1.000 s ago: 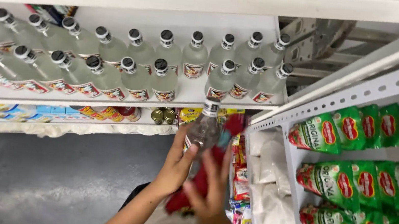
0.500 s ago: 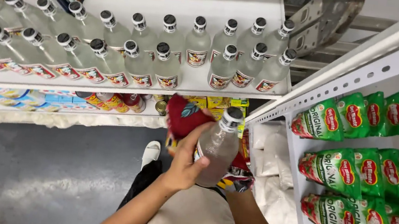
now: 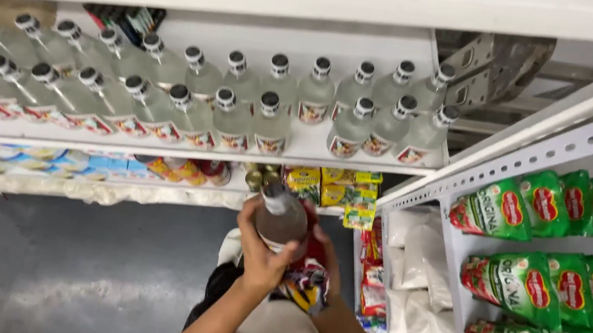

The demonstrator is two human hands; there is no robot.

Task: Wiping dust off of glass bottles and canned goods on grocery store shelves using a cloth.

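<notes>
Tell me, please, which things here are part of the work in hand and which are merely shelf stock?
In hand:
clear bottle, held by left hand
red cloth, under right hand

Merely nearby:
rows of bottles
green packets
white bags

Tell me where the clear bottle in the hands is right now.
In the head view, the clear bottle sits low centre, gripped by the left hand, below the shelf of bottles.

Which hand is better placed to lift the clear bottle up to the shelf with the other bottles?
Probably the left hand. Its fingers wrap the clear bottle from the side, so it carries the weight. The right hand lies behind it against a red cloth, mostly hidden. The shelf has a gap in the front row.
</notes>
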